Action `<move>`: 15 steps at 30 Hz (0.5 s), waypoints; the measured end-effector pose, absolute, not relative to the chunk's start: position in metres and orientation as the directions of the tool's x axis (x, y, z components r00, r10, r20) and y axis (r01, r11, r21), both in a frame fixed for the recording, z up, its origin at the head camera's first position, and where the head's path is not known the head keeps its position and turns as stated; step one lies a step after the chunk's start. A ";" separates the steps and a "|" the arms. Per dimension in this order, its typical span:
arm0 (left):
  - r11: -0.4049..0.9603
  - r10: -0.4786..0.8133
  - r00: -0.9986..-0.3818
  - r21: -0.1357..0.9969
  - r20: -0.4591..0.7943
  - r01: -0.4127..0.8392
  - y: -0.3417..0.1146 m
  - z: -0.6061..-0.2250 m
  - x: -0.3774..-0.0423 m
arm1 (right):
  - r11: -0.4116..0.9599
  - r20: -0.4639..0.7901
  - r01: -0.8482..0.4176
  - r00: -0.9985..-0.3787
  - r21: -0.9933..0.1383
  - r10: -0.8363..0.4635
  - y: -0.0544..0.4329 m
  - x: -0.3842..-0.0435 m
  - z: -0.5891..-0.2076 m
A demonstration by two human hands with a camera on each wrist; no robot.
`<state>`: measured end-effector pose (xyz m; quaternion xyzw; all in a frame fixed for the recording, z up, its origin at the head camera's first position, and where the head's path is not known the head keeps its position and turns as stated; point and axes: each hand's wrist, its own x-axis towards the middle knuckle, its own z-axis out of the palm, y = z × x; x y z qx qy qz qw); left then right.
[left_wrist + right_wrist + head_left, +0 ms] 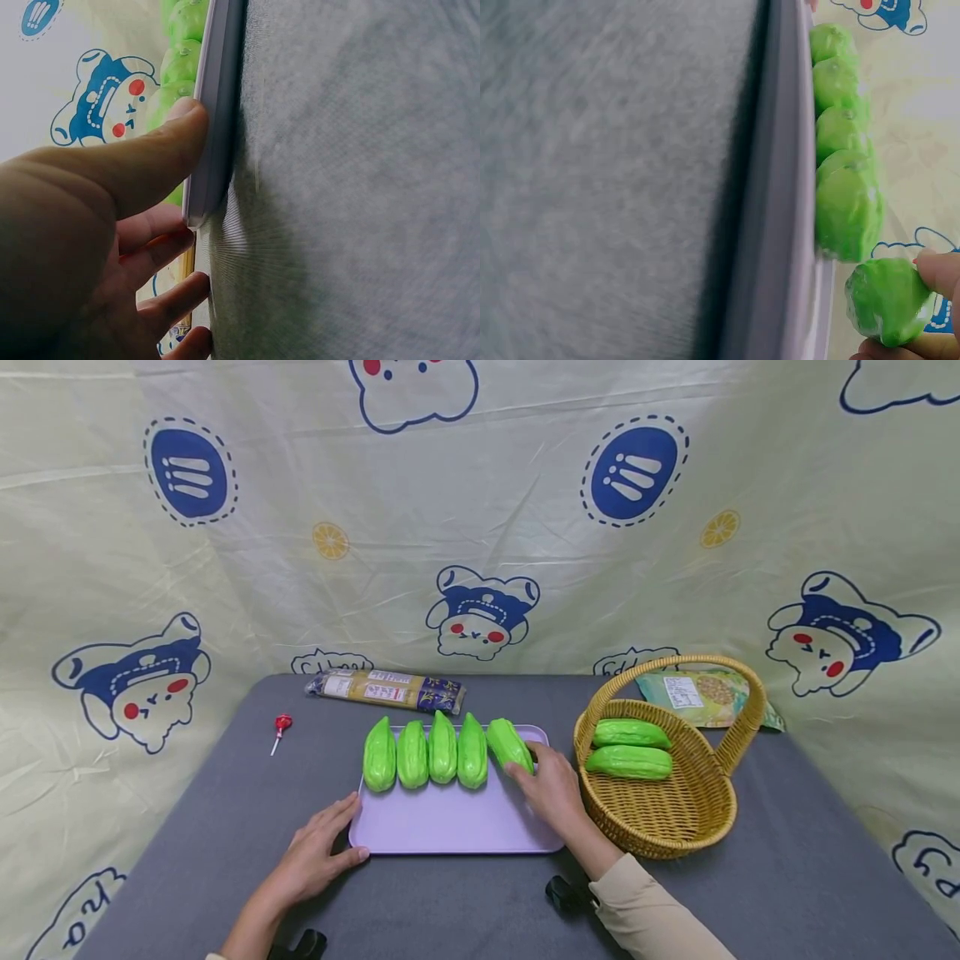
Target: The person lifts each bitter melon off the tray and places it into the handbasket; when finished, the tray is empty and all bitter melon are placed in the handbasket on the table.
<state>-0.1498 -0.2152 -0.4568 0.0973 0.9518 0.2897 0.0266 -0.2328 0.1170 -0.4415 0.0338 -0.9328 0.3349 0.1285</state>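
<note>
Several bright green, ridged bitter melons [442,752] lie side by side across the back of a lilac tray [450,835]. My right hand [553,785] pinches the rightmost bitter melon [507,743] between thumb and fingers; it slants over the tray's back right part. In the right wrist view this bitter melon [889,300] shows end-on, apart from the row. At the tray's front left corner, my left hand [318,847] touches the edge, its thumb at the front rim and its fingers along the left side. The left wrist view shows the thumb [161,154] against the rim.
Right of the tray stands a wicker basket [660,835] with a tall handle, holding two bitter melons [630,762]. A green printed bag [690,693] lies behind it. A noodle packet [386,690] is behind the tray, and a red lollipop [282,724] lies at left.
</note>
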 end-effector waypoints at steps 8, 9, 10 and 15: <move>0.814 0.200 -0.980 0.557 -0.004 0.164 -0.215 -0.457 -0.150 | 0.749 0.297 -0.186 -0.955 -0.636 0.015 0.120 -0.225 -0.429; 0.815 0.200 -0.980 0.556 -0.004 0.164 -0.215 -0.457 -0.150 | 0.741 0.294 -0.189 -0.956 -0.645 0.012 0.121 -0.224 -0.428; 0.815 0.199 -0.980 0.557 -0.006 0.162 -0.215 -0.457 -0.150 | 0.734 0.291 -0.192 -0.957 -0.652 0.008 0.121 -0.223 -0.426; 0.815 0.198 -0.980 0.559 -0.017 0.155 -0.215 -0.457 -0.150 | 0.681 0.277 -0.216 -0.961 -0.699 -0.019 0.126 -0.217 -0.418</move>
